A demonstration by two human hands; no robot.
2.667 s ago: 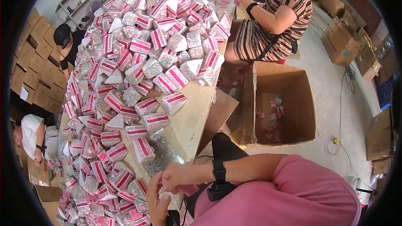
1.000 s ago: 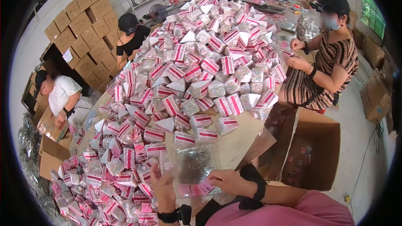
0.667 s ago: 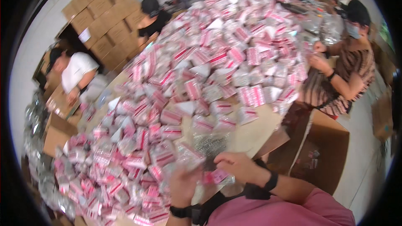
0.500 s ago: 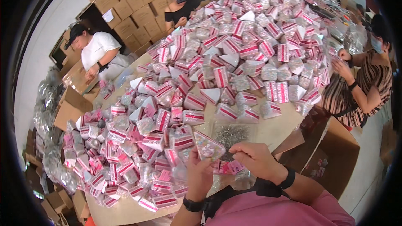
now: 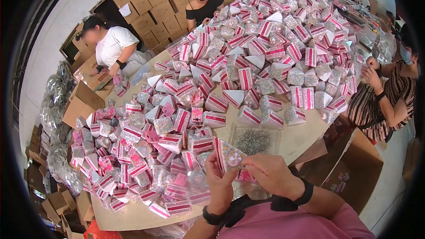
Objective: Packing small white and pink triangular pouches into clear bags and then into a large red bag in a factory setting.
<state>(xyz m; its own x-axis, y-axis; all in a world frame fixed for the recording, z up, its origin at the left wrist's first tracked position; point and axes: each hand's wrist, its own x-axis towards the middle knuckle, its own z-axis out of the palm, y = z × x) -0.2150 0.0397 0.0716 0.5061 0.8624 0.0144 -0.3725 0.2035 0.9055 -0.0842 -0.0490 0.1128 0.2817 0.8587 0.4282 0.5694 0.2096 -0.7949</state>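
My left hand (image 5: 218, 185) grips a wedge shaped like a slice of cake (image 5: 227, 155), white with a red stripe along its side and a speckled, multicoloured face. Thumb and index finger of my right hand (image 5: 275, 175) are pinched together at the wedge's right corner. Whatever sits between those fingertips is too small to make out. Just beyond the hands lies a shallow clear tray (image 5: 278, 140) with many small metal pieces (image 5: 254, 141) in it. Under the right hand a pink printed card (image 5: 246, 176) shows in part.
A large heap of similar striped wedges (image 5: 261, 57) covers much of the table (image 5: 133, 224). An open cardboard box (image 5: 361, 163) stands at the right edge. Co-workers sit around the table, one in white (image 5: 117, 46) at left, one in stripes (image 5: 389, 93) at right. Stacked cartons (image 5: 150, 9) line the back.
My right hand has come left, and its fingertips now meet the wedge's corner. The wedge has turned slightly in my left hand. The whole view has shifted a little.
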